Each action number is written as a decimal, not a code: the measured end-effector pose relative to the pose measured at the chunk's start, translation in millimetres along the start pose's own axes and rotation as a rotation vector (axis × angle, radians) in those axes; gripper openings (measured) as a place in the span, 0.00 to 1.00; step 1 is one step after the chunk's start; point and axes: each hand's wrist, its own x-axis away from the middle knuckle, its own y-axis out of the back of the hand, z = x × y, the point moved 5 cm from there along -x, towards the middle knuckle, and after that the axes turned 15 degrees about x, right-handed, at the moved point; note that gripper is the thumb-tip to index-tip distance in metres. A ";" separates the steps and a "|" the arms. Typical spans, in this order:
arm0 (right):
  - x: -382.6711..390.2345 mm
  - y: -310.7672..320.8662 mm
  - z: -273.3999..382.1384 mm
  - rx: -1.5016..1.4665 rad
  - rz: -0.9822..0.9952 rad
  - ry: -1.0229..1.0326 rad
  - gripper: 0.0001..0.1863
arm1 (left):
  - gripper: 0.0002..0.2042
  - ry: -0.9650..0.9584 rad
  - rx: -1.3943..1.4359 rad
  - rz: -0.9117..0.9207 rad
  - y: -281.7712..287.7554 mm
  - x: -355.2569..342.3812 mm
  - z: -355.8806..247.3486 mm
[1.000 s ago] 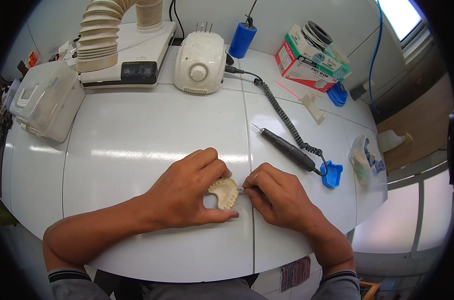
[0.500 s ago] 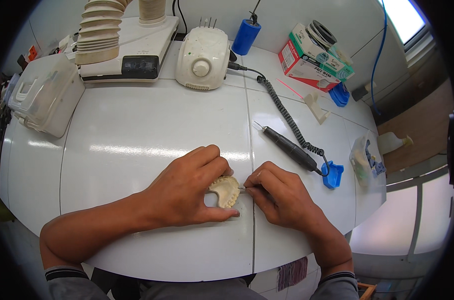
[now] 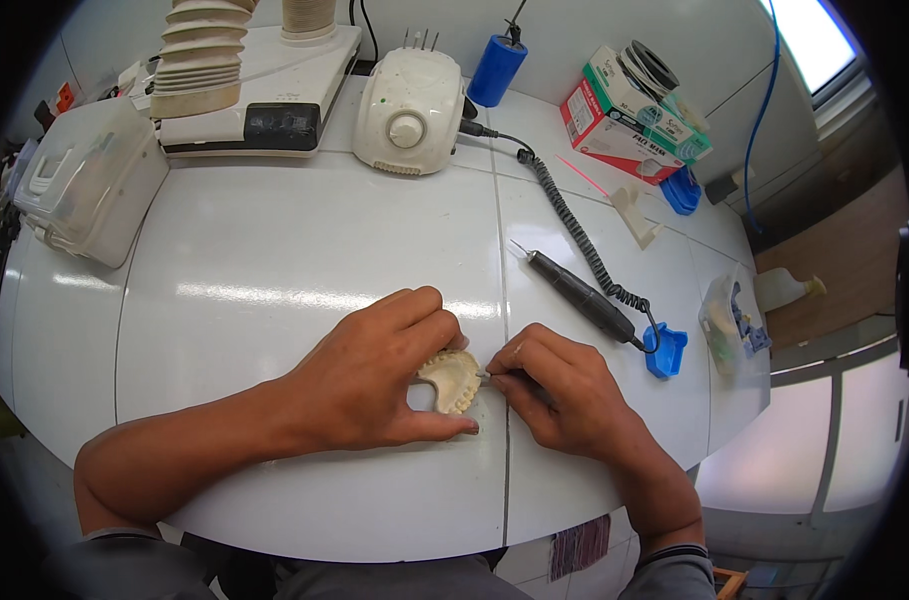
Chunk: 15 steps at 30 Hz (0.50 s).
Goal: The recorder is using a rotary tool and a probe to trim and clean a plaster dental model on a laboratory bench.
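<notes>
White, glossy surface; your left hand, half-curled, holds a cream, horseshoe-shaped teeth model, bumpy-rimmed; your right hand pinches a thin stick at its edge.

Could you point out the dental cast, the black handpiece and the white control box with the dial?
Dental cast [image 3: 455, 379]: head view, on its smooth inner surface.
Black handpiece [image 3: 581, 298]: head view, on the middle of its barrel.
White control box [image 3: 408, 106]: head view, on the front of its housing.
</notes>
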 end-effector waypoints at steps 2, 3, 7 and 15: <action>-1.5 -0.5 0.9 -0.001 0.009 0.000 0.10 | 0.30 0.008 0.011 0.002 -0.1 -0.1 0.9; -1.8 -0.9 1.2 -0.003 0.017 0.003 0.10 | 0.30 0.007 0.009 0.004 -0.3 0.4 1.6; 0.6 0.2 -1.6 -0.012 0.018 -0.010 0.10 | 0.31 -0.013 0.007 0.013 -0.8 -1.4 1.5; -1.3 -0.5 -0.4 -0.037 0.017 -0.016 0.10 | 0.31 -0.020 0.003 0.002 1.1 0.2 1.3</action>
